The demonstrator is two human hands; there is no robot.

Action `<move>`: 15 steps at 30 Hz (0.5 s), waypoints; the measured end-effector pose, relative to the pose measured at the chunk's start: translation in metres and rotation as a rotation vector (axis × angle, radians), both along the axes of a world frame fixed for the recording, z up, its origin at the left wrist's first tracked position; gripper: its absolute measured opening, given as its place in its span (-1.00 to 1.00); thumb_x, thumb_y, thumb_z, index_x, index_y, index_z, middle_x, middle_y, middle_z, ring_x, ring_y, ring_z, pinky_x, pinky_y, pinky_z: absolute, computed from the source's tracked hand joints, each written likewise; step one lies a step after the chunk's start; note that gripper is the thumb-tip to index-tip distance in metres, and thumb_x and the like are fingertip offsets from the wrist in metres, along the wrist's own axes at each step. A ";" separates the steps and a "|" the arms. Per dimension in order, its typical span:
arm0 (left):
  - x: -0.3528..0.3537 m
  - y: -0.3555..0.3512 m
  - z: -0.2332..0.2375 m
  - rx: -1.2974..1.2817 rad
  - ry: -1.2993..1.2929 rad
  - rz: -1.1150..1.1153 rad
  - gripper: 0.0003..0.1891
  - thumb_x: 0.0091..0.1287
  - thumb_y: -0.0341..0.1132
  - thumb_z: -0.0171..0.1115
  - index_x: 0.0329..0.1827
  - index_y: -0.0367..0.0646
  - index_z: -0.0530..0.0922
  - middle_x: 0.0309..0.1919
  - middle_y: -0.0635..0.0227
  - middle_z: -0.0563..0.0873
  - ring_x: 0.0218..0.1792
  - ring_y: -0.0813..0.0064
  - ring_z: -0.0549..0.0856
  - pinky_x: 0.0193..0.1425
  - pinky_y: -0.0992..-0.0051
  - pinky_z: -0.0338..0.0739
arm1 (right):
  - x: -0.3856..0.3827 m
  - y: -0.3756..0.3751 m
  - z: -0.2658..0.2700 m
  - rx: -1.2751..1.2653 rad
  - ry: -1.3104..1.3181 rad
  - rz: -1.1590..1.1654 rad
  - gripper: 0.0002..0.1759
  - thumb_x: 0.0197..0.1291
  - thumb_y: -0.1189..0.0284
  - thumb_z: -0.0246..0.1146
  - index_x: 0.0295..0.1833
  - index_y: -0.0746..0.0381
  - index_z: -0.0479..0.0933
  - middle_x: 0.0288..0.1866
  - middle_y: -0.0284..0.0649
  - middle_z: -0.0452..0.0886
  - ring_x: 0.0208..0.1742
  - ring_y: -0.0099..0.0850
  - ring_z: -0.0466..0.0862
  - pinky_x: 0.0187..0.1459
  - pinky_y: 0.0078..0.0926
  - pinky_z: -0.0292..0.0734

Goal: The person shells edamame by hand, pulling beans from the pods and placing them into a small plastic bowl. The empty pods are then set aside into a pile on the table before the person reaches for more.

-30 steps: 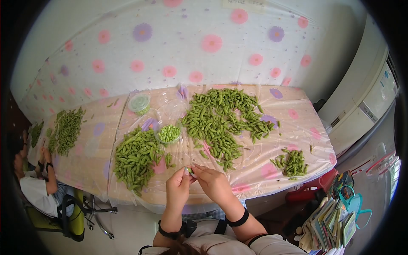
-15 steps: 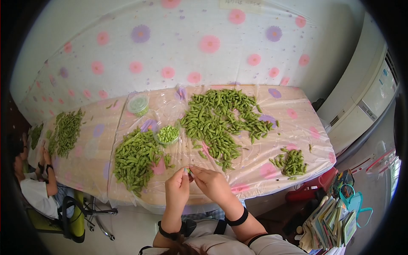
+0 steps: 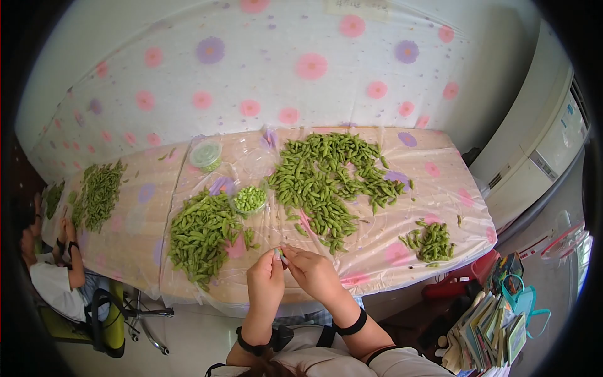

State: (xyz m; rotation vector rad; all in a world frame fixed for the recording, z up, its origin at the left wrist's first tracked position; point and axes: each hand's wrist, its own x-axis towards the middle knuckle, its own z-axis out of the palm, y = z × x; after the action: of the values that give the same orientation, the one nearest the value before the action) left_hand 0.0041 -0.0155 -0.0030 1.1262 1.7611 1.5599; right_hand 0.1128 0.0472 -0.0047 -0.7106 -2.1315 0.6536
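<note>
My left hand (image 3: 266,276) and my right hand (image 3: 314,271) meet over the front edge of the table, thumbs and fingertips pinched together. Between them is a small green soybean pod (image 3: 281,252), mostly covered by the fingers. Just left of the hands lies a heap of soybean pods (image 3: 200,235). Behind that heap stands a clear tub of shelled green beans (image 3: 249,199). A larger spread of pods (image 3: 330,182) covers the table beyond my hands, and a small pile of pods (image 3: 433,242) lies to the right.
A lidded clear tub (image 3: 206,155) holds more beans. The table (image 3: 370,251) wears a flowered plastic cover. Another person (image 3: 63,276) sits at the left, near more pods (image 3: 100,195). Books (image 3: 483,333) are stacked low at the right, by a white floor-standing unit (image 3: 540,151).
Both hands stay pinched together at nearly the same spot, with only a slight shift of the fingers. The view has moved very slightly; the heaps and tubs look the same.
</note>
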 end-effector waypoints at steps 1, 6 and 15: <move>0.000 0.001 -0.005 0.036 0.033 0.030 -0.81 0.41 -0.46 0.01 -0.08 -0.38 0.56 -0.44 0.27 0.66 -0.40 0.61 0.63 -0.26 0.57 0.52 | 0.000 0.000 0.000 0.005 0.010 -0.005 -0.68 0.13 0.54 0.24 0.04 0.30 0.57 -0.25 -0.05 0.66 -0.16 -0.17 0.68 -0.20 -0.34 0.59; 0.003 0.002 0.002 0.034 0.141 0.067 -0.86 0.36 -0.47 0.04 -0.16 -0.31 0.56 -0.57 0.13 0.60 -0.57 0.42 0.60 -0.44 0.48 0.45 | 0.000 -0.002 0.002 0.020 0.013 -0.017 -0.67 0.13 0.52 0.25 0.05 0.31 0.56 -0.25 -0.06 0.66 -0.19 -0.17 0.68 -0.21 -0.34 0.59; -0.002 0.000 0.004 -0.007 0.242 0.042 -0.83 0.36 -0.50 0.04 -0.11 -0.37 0.57 -0.58 0.32 0.58 -0.51 0.75 0.45 -0.45 0.63 0.35 | -0.001 0.001 0.000 -0.008 -0.085 -0.017 -0.62 0.16 0.49 0.22 0.13 0.27 0.52 -0.32 -0.10 0.65 -0.31 -0.17 0.66 -0.30 -0.33 0.55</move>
State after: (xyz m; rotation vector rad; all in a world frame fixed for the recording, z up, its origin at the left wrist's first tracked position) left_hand 0.0025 -0.0151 0.0007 1.3293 1.9555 1.4908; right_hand 0.1117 0.0477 -0.0050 -0.7730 -2.1993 0.6333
